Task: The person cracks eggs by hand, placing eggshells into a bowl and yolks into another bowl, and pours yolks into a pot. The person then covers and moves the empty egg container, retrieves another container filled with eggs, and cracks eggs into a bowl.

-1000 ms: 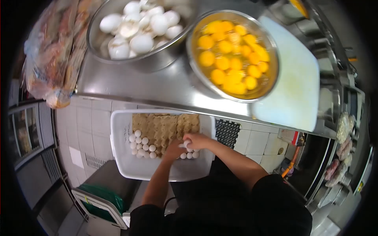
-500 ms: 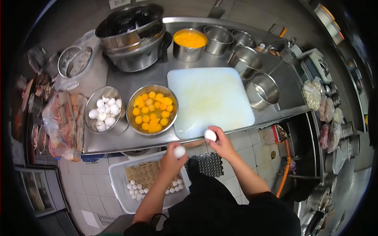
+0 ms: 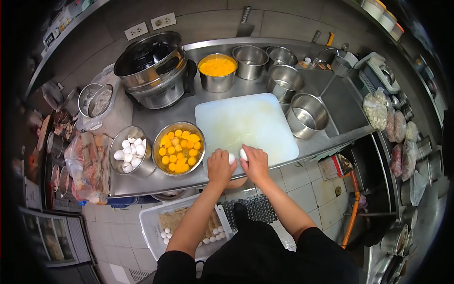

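Observation:
My left hand (image 3: 220, 166) is closed around a white egg (image 3: 231, 158), over the near edge of the white cutting board (image 3: 250, 118). Just to its right, my right hand (image 3: 254, 163) grips another egg (image 3: 243, 154). The two eggs sit close together, low over the board; whether they touch it I cannot tell. Left of the board stands a steel bowl (image 3: 202, 158) of cracked eggs with many yolks (image 3: 178, 150). Beside that, a second steel bowl (image 3: 113, 163) holds white eggshells or eggs (image 3: 132, 152).
A steel pot (image 3: 217, 84) of orange-yellow liquid stands behind the board, with several steel pots (image 3: 307, 116) to its right. A large steel cooker (image 3: 156, 75) is at the back left. Below the counter, a white plastic bin (image 3: 153, 232) holds whole eggs. A sink (image 3: 347, 102) lies at right.
Both hands have moved forward from the counter's front edge onto the cutting board, bringing the eggs closer together. The head view has tilted up, showing more of the back wall.

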`<action>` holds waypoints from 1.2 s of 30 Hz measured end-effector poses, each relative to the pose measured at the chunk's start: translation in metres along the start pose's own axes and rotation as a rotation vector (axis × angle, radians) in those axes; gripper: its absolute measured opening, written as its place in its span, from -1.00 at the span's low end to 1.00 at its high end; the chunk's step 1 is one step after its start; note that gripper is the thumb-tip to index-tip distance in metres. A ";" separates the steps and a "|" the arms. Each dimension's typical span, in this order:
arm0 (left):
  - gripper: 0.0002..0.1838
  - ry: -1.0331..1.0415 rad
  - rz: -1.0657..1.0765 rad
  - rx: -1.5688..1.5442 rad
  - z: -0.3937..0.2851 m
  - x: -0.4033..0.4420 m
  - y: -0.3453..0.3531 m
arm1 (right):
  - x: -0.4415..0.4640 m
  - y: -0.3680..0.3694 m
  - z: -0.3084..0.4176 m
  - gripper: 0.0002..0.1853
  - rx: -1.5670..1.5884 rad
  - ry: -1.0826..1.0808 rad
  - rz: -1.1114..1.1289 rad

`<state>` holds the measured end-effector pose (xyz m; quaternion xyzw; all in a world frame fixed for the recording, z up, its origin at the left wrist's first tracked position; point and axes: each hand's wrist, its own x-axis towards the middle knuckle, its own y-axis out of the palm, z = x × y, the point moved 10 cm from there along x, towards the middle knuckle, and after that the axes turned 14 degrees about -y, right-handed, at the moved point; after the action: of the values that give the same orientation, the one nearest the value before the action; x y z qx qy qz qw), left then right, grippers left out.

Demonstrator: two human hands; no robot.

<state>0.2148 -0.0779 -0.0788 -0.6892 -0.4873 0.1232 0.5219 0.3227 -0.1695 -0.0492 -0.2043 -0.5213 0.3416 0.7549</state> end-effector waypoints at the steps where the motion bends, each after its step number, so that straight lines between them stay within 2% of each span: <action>1: -0.56 -0.028 0.042 -0.003 0.004 0.000 0.007 | -0.003 0.009 -0.004 -0.45 -0.021 0.001 0.039; 3: -0.56 -0.066 0.072 0.003 0.009 0.006 0.016 | 0.003 0.021 -0.008 -0.47 -0.029 -0.011 0.077; 5: -0.58 -0.209 -0.066 -0.381 0.029 0.009 -0.003 | -0.002 0.040 -0.040 -0.52 0.630 0.470 -0.100; 6: -0.58 -0.228 -0.073 -0.363 0.036 0.017 -0.017 | 0.003 0.059 -0.042 -0.55 0.872 0.566 -0.067; 8: -0.62 -0.664 0.332 -0.939 0.066 0.030 -0.016 | 0.027 0.075 -0.015 -0.51 1.119 0.606 -0.005; 9: -0.61 -0.780 0.489 -1.189 0.070 0.028 -0.019 | 0.041 0.078 -0.004 -0.51 1.135 0.600 0.006; 10: -0.61 -0.787 0.472 -1.185 0.083 0.032 -0.032 | 0.060 0.086 0.017 -0.53 1.045 0.477 0.174; 11: -0.60 -0.790 0.557 -1.326 0.086 0.032 -0.038 | 0.073 0.095 0.039 -0.54 0.949 0.352 0.333; 13: -0.58 -0.782 0.673 -1.497 0.095 0.035 -0.050 | 0.095 0.108 0.063 -0.57 0.937 0.278 0.392; 15: -0.59 -0.829 0.670 -1.468 0.115 0.033 -0.061 | 0.113 0.119 0.085 -0.64 0.845 0.113 0.408; 16: -0.60 -0.876 0.690 -1.447 0.124 0.030 -0.062 | 0.114 0.127 0.089 -0.64 0.857 0.104 0.412; 18: -0.62 -0.876 0.692 -1.439 0.138 0.028 -0.065 | 0.123 0.130 0.100 -0.60 0.692 -0.053 0.375; 22: -0.65 -0.901 0.697 -1.363 0.153 0.030 -0.069 | 0.128 0.141 0.112 -0.60 0.584 -0.121 0.413; 28: -0.66 -0.911 0.697 -1.243 0.150 0.037 -0.082 | 0.143 0.129 0.117 -0.66 0.460 -0.239 0.219; 30: -0.64 -0.907 0.691 -1.161 0.149 0.041 -0.089 | 0.150 0.118 0.128 -0.62 0.361 -0.376 0.162; 32: -0.54 -0.764 0.508 -0.793 0.154 0.058 -0.115 | 0.158 0.105 0.138 -0.60 0.316 -0.458 0.077; 33: -0.54 -0.768 0.510 -0.792 0.155 0.061 -0.118 | 0.160 0.092 0.147 -0.57 0.267 -0.539 -0.011; 35: -0.40 -0.401 0.290 -0.601 0.142 0.083 -0.156 | 0.166 0.081 0.156 -0.57 0.258 -0.542 -0.022; 36: -0.40 -0.402 0.291 -0.602 0.146 0.086 -0.162 | 0.168 0.077 0.160 -0.57 0.246 -0.552 -0.038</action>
<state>0.0704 0.0749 0.0242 -0.8355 -0.4915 0.1801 0.1673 0.1883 -0.0022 0.0679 -0.0011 -0.6653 0.4307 0.6098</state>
